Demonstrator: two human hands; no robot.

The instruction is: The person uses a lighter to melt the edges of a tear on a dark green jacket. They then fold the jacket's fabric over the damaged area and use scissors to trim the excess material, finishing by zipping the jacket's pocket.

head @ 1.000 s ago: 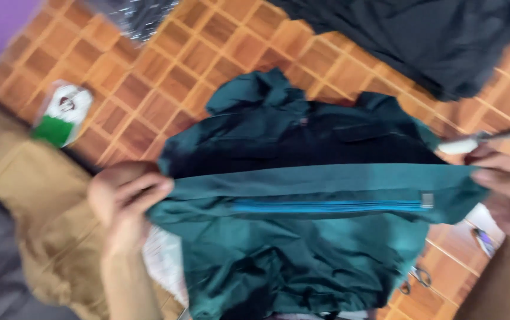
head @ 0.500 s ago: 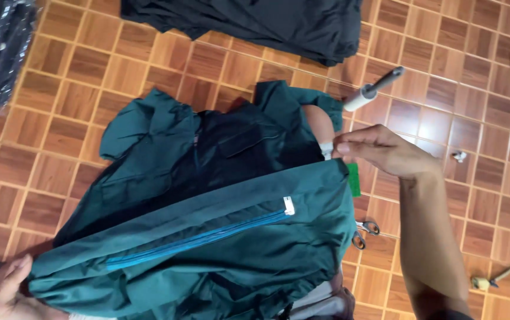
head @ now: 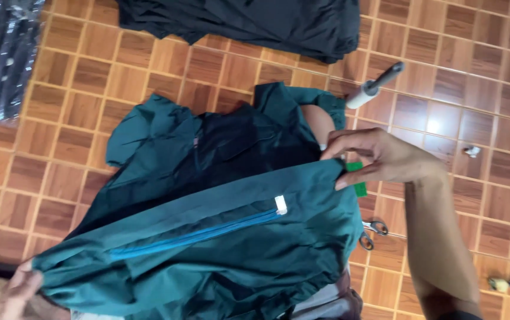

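Teal jacket w/ blue zipper stretched over tiled floor. Rt hand pinches its upper corner; lt hand grips the lower end. Scissors just beside hem.

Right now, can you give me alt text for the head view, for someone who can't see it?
Two hands stretch a teal garment with a blue zipper over a tiled floor: right hand pinches one corner, left hand the other. Black clothes, a lint roller and scissors lie nearby.

Garment on floor, roller behind, scissors right
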